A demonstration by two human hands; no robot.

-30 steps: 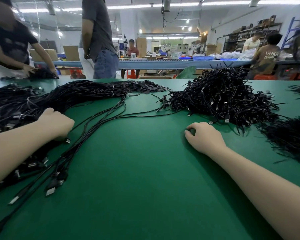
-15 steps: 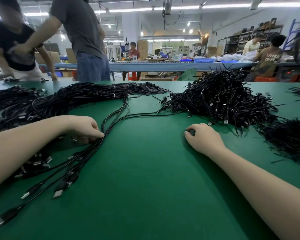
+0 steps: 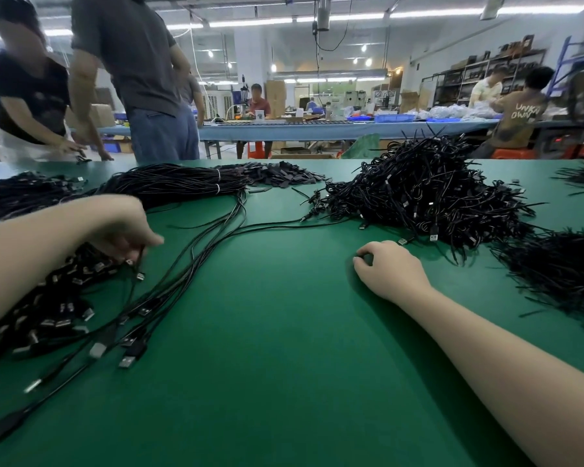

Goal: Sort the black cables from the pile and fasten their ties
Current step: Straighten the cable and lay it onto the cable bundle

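My left hand (image 3: 125,230) hovers over the left cable bunch and pinches a black cable (image 3: 139,264) just above its USB plug. Under it, a thick bundle of long black cables (image 3: 182,183), bound by white ties, runs back across the green table (image 3: 284,365). The bundle's plug ends (image 3: 48,308) fan out at the left. Several loose cables (image 3: 182,274) trail towards the front left. My right hand (image 3: 388,267) rests on the table with loosely curled fingers and holds nothing that I can see. Just behind it is a big tangled cable pile (image 3: 418,197).
A heap of thin black ties (image 3: 560,267) lies at the right edge. Small flat black pieces (image 3: 277,173) are heaped at the back centre. Two people (image 3: 132,79) stand at the table's far left side, and others work at a blue bench (image 3: 317,129) behind.
My left hand has moved right from the plug ends, then lifted and drawn back with one cable pinched. My right hand has stayed put. The standing people have shifted.
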